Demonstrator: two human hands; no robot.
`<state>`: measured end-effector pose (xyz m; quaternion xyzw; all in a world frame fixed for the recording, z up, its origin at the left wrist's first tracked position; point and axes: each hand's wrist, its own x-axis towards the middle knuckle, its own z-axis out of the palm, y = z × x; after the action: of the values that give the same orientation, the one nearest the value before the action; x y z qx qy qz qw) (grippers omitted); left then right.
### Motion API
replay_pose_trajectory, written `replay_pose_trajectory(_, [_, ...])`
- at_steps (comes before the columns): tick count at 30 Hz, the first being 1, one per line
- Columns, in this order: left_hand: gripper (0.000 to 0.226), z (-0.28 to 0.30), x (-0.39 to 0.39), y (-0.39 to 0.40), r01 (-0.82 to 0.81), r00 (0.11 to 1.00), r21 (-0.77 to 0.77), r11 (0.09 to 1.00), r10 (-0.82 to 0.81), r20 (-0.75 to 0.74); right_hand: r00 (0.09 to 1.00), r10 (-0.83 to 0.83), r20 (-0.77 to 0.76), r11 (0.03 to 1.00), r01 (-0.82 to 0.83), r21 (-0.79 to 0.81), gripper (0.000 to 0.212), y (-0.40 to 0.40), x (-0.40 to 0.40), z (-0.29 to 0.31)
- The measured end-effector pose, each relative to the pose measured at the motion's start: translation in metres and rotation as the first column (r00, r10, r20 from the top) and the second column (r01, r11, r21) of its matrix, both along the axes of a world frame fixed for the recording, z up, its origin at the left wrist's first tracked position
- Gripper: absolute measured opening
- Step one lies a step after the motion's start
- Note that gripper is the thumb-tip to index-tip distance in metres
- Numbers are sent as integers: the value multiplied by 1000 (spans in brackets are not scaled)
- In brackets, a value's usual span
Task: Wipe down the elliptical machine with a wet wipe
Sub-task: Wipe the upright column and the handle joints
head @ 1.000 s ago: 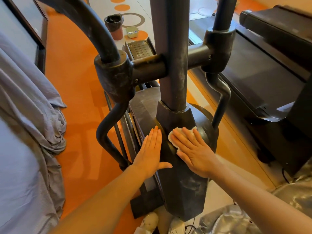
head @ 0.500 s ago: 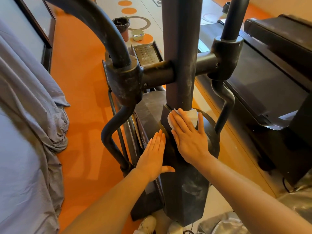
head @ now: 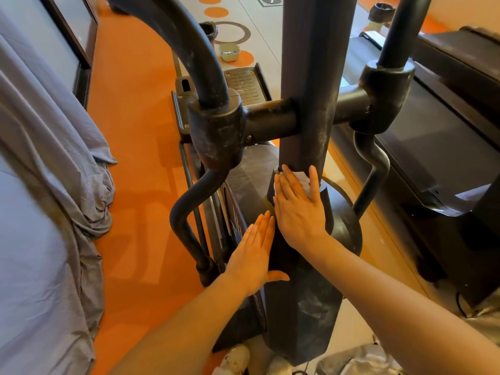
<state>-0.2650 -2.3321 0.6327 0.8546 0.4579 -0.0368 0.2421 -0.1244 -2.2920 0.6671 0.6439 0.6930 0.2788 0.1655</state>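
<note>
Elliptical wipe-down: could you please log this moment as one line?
right hand presses wipe on column base | left hand flat on housing

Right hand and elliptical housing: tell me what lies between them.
In the head view, a white wet wipe lies between the right hand and the elliptical housing, pressed flat at the central post's base.

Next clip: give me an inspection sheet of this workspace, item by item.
Surface: elliptical machine, dark shroud, dusty and streaked.
Job's things: wet wipe, white, at the column's base collar.
Clutter: small bowl and lined bin on the floor beyond.
Hands: right hand flat, pressing the wipe; left hand flat on the shroud's side.
Cables: dark cable at lower right.
Surroundings: orange floor; grey cloth cover left; treadmill right.
</note>
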Motion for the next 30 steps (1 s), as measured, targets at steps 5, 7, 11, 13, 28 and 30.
replay_pose_trajectory(5, [121, -2, 1, -1, 6, 1000, -2, 1000, -6, 0, 997, 50, -58, 995, -54, -79, 59, 5, -9, 11])
replay_pose_trajectory(7, [122, 0, 0, -3, -3, 1000, 8, 1000, 3, 11, 980, 131, -150, 990, -121, 72, 54, 0, 4, 5])
replay_pose_trajectory(11, [119, 1, -2, -3, 16, 1000, 35, 999, -17, 14, 915, 256, -313, 965, -221, 142, 53, -36, 42, -13])
replay_pose_trajectory(13, [119, 0, -3, -3, 25, 1000, 47, 999, -25, -2, 897, 264, -355, 965, -249, 89, 55, -54, 54, -19])
replay_pose_trajectory(28, [122, -1, 0, -3, 11, 1000, 46, 999, -9, -27, 439, 65, -896, 975, 162, 151, 68, -33, 18, -12])
replay_pose_trajectory(30, [121, -1, 0, -3, 10, 999, 54, 998, -8, -37, 482, 42, -875, 966, 205, 160, 65, -35, 14, -9])
